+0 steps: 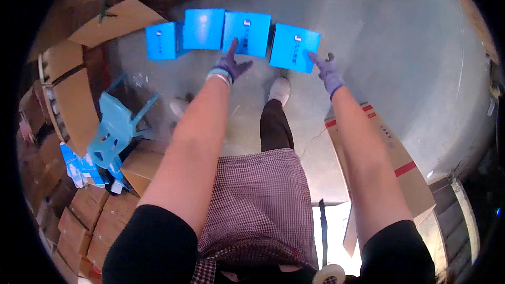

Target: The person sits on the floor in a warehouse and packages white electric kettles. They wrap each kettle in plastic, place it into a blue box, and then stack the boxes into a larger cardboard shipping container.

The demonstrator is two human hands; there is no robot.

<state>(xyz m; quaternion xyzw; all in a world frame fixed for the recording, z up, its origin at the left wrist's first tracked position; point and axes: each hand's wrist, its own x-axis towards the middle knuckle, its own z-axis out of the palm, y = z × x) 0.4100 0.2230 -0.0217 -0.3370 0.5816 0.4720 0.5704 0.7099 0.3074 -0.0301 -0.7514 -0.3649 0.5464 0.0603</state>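
Several blue boxes stand in a curved row on the floor ahead of me. The rightmost blue box (pixel 295 47) is set slightly apart from its neighbour, a blue box (pixel 252 26) with printing on top. My left hand (pixel 230 67), in a purple glove, has its fingers spread, one fingertip over the near edge of that neighbour box. Beside the right edge of the rightmost box is my right hand (pixel 329 72), gloved too, fingers apart, one fingertip seeming to touch the box. Farther left are a plain-topped blue box (pixel 203 29) and the leftmost blue box (pixel 161 41).
A light-blue plastic chair (pixel 115 121) lies tipped at left, near open cardboard (pixel 79 108) and stacked brown cartons (pixel 87 210). A long cardboard box (pixel 410 184) with red stripes is by my right forearm. My shoe (pixel 280 89) stands on the grey floor (pixel 400 37).
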